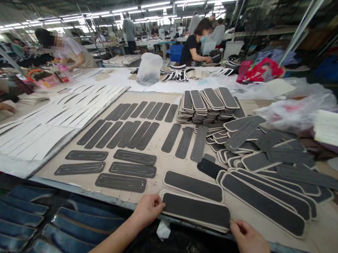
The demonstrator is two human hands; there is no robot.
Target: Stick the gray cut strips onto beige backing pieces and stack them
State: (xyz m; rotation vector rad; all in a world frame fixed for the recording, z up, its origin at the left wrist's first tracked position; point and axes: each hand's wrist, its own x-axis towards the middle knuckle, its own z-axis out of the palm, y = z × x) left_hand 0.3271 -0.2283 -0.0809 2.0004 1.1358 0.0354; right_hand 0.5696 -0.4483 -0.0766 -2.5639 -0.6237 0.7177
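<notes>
At the table's front edge lies a long dark grey panel point(197, 210) with rounded corners and a beige border, on top of others like it. My left hand point(148, 211) is closed, its thumb and fingers pinching the panel's left end. My right hand point(247, 238) pinches the right end in the same way. Just behind it rests another bordered panel point(194, 186). A fanned pile of bordered panels point(264, 203) spreads to the right. Smaller plain dark strips point(121, 182) with shiny lines on them lie in rows to the left.
Neat stacks of panels point(209, 100) stand farther back. White cut sheets point(48, 119) cover the left side. Plastic bags point(299, 104) sit at back right. Curved blue pieces point(10, 221) lie below the table edge. Several people work beyond; a co-worker's hand point(5, 108) shows at far left.
</notes>
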